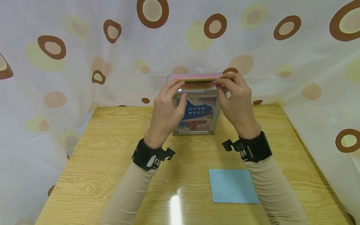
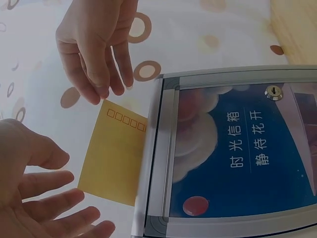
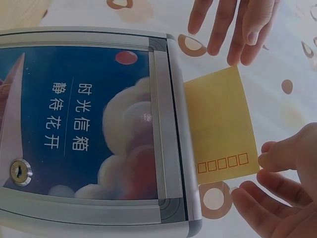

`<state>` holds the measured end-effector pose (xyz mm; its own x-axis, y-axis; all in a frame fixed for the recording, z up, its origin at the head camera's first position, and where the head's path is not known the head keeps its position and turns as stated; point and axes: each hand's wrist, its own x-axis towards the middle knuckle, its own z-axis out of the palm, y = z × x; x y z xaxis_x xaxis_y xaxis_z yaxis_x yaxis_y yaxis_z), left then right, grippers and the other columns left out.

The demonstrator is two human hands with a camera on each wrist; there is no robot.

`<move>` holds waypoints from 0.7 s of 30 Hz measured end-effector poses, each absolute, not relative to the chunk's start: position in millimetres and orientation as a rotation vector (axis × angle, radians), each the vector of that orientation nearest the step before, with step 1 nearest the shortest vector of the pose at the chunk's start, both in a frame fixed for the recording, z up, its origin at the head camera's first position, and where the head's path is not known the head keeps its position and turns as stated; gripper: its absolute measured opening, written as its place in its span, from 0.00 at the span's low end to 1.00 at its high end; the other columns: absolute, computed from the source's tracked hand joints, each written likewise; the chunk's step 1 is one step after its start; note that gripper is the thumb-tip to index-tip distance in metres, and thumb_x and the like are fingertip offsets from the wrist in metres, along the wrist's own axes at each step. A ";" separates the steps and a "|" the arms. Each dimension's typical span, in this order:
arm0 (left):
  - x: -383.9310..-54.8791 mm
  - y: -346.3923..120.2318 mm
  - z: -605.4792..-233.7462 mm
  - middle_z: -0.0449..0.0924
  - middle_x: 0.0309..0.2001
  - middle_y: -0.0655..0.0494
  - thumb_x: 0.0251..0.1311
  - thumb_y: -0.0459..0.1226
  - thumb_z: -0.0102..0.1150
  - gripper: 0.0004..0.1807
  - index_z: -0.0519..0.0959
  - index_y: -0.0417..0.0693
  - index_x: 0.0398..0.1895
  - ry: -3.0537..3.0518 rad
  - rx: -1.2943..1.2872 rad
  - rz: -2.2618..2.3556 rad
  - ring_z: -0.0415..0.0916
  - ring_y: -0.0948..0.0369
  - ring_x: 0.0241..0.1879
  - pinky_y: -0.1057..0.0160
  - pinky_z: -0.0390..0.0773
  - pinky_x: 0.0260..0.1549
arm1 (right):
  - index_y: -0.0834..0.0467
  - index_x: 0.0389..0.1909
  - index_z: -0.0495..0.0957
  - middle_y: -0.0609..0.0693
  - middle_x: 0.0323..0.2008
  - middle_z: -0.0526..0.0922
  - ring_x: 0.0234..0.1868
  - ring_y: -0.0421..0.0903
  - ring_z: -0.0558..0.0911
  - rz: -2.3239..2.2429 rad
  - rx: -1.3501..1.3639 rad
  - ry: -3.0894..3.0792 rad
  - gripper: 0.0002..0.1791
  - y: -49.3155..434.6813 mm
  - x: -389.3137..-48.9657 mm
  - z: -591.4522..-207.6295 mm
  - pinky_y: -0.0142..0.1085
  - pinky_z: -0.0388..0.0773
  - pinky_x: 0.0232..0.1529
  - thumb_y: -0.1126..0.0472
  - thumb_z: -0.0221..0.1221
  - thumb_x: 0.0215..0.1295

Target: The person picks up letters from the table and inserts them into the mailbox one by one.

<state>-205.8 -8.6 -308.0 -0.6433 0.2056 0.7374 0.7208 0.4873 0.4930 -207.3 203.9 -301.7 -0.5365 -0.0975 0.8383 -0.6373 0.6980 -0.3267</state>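
A yellow envelope [image 2: 116, 153] with a row of small red squares stands partly inside the top of a metal-framed mailbox [image 1: 197, 133], its upper part sticking out. My right hand [image 1: 234, 97] pinches one upper corner of the envelope between thumb and fingers, as the right wrist view [image 3: 282, 183] shows. At the opposite corner, my left hand [image 1: 168, 109] has its fingers nearly straight, with a fingertip at the paper's edge. The mailbox front carries a blue picture panel [image 3: 64, 124] with white characters and a small keyed lock [image 3: 21, 172].
A light blue envelope [image 1: 233, 187] lies on the wooden table [image 1: 112, 150], partly under my right forearm. White cloth [image 1: 174, 43] with brown and yellow spots hangs behind the mailbox and along both sides.
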 end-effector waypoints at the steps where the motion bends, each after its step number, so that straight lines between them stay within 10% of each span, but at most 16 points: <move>1: -206.0 -8.6 -308.2 0.73 0.62 0.39 0.66 0.31 0.54 0.19 0.74 0.35 0.59 -2.133 -0.759 -1.101 0.66 0.55 0.65 0.59 0.68 0.64 | 0.66 0.40 0.83 0.63 0.42 0.78 0.35 0.51 0.75 0.791 0.561 -2.047 0.08 204.2 -207.6 -302.1 0.42 0.75 0.37 0.70 0.57 0.67; 21: -212.2 -5.1 -309.2 0.70 0.64 0.40 0.63 0.32 0.57 0.25 0.70 0.36 0.64 -2.205 -0.747 -1.095 0.64 0.56 0.66 0.58 0.68 0.64 | 0.68 0.43 0.82 0.62 0.42 0.79 0.42 0.52 0.81 0.870 0.495 -2.056 0.09 202.1 -218.3 -307.6 0.39 0.82 0.48 0.70 0.56 0.67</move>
